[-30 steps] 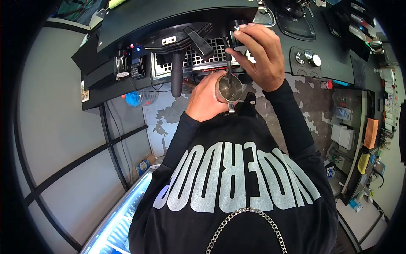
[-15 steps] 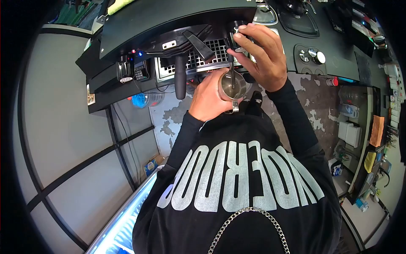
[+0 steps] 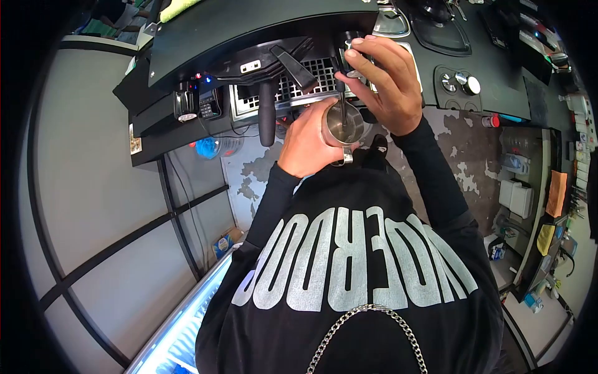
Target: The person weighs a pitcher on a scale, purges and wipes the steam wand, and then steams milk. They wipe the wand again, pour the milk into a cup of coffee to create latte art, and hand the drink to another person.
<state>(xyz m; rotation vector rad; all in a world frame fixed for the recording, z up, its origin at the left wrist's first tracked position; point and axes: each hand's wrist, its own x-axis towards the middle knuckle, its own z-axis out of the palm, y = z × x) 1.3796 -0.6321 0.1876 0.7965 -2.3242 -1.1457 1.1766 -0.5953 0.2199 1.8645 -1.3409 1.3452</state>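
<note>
A stainless steel milk pitcher (image 3: 353, 129) is held below the front of the black espresso machine (image 3: 261, 28), its handle toward my body. My left hand (image 3: 309, 142) is wrapped round its side. The steam wand (image 3: 342, 107) reaches down into the pitcher, where some liquid shows at the bottom. Up at the machine's right end, my right hand (image 3: 391, 84) has its thumb and fingers curved round a dark and chrome steam knob (image 3: 354, 72); its fingers partly hide the knob. Left of the pitcher, a portafilter (image 3: 266, 112) sits in the machine with its black handle pointing toward me.
Beneath the machine is a drip tray (image 3: 240, 111) with a square grid. On the right counter, a dark mat (image 3: 442, 98) bears several metal coffee tools. A card terminal (image 3: 208, 106) stands at the left, and a shelf unit (image 3: 539, 181) at the right. A person (image 3: 118, 14) is partly visible at top left.
Both hands, the pitcher and the wand keep almost the same position. At top left, a person has come into view.
</note>
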